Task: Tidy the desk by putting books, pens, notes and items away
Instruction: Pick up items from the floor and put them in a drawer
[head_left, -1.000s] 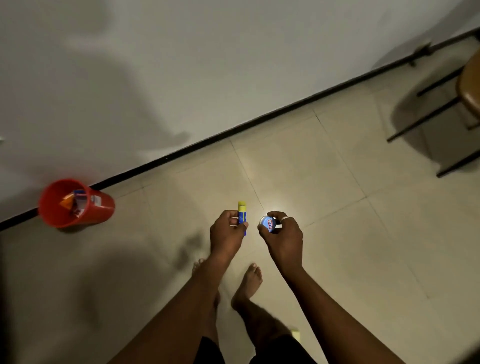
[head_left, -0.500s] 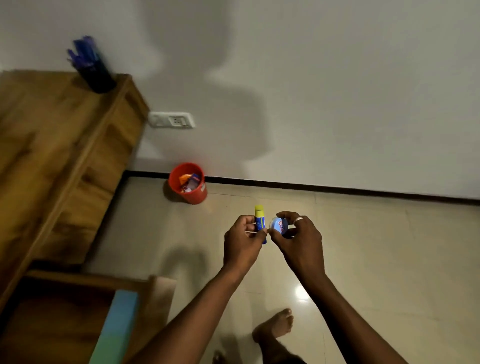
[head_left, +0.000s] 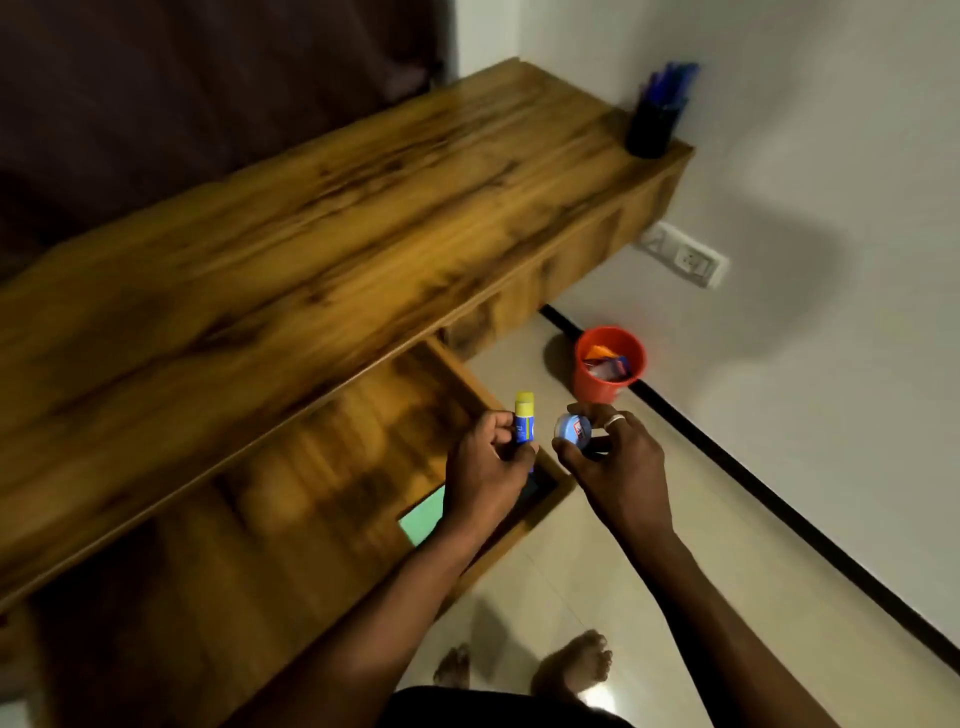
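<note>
The left hand (head_left: 488, 467) grips a glue stick (head_left: 523, 423) above the open drawer's (head_left: 337, 457) right corner. The right hand (head_left: 618, 467) pinches a little round blue tub (head_left: 571, 430) beside it, over the floor (head_left: 597, 561). Let go there, and it might miss the drawer.

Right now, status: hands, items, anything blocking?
Left hand grips glue stick; right hand holds small round blue container. Left hand over open drawer, green pad inside. Nothing seen in the way.
</note>
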